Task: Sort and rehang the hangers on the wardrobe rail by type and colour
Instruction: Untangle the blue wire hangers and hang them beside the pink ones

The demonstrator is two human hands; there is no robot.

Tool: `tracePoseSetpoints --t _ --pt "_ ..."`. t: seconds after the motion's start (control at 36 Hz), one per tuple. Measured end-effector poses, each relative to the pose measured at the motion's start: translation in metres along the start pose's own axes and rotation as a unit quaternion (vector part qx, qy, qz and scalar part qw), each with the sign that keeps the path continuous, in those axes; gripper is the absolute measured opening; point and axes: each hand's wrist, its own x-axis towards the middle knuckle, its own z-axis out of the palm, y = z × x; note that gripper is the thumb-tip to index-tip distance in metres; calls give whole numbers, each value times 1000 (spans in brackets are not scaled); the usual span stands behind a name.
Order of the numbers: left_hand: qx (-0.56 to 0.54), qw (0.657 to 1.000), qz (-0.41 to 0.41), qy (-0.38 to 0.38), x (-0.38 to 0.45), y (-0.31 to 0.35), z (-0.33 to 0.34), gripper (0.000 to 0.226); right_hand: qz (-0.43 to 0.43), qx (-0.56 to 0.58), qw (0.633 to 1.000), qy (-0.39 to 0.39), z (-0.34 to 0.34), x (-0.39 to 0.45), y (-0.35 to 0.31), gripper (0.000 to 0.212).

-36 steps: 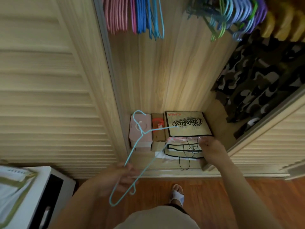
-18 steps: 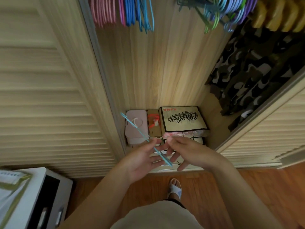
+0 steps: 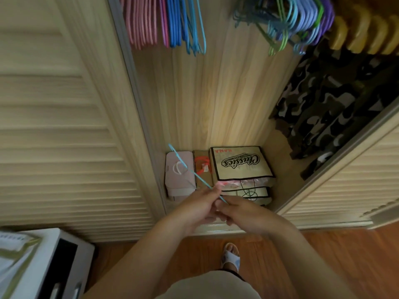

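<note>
Light blue hanger point(image 3: 195, 173): seen edge-on, near end hidden between hands. Hung hangers point(image 3: 164, 20): hooks cut off by far edge.

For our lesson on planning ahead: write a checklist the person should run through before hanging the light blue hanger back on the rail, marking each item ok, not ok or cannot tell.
1. Light blue hanger in hand: ok, the left hand and right hand meet at its lower end.
2. Grip firm: cannot tell, the fingers overlap.
3. Matching group found: ok, blue hangers hang beside the pink hangers.
4. Hook facing the rail: cannot tell, the hanger shows edge-on.
5. Mixed hangers sorted: not ok, the colours are tangled together.
</note>
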Motion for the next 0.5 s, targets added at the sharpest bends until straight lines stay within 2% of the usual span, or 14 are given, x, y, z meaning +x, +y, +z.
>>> tracePoseSetpoints --t 0.08,0.14,0.19,0.25,0.31,0.36,0.39,0.5 --pt "140 984 70 89 -5 20 -10 22 26 70 995 70 -11 7 2 35" --pt "151 958 167 179 -11 38 -22 15 21 117 986 114 -26 4 -2 39" --pt "142 912 275 271 -25 62 -36 24 -3 136 977 166 -42 -1 -9 41" --pt "141 830 404 356 -42 98 -51 31 -48 152 962 224 -62 -3 -24 40" --pt "163 714 524 436 -64 140 -66 45 -102 144 944 278 -82 -3 -44 40" --pt "196 610 589 493 -82 179 -81 58 -151 129 924 326 -99 -3 -67 43" --pt "209 576 601 513 -91 198 -88 62 -175 124 914 346 -107 -3 -79 43" --pt "251 488 610 572 -106 266 -113 70 -248 78 878 402 -136 -4 -130 36"
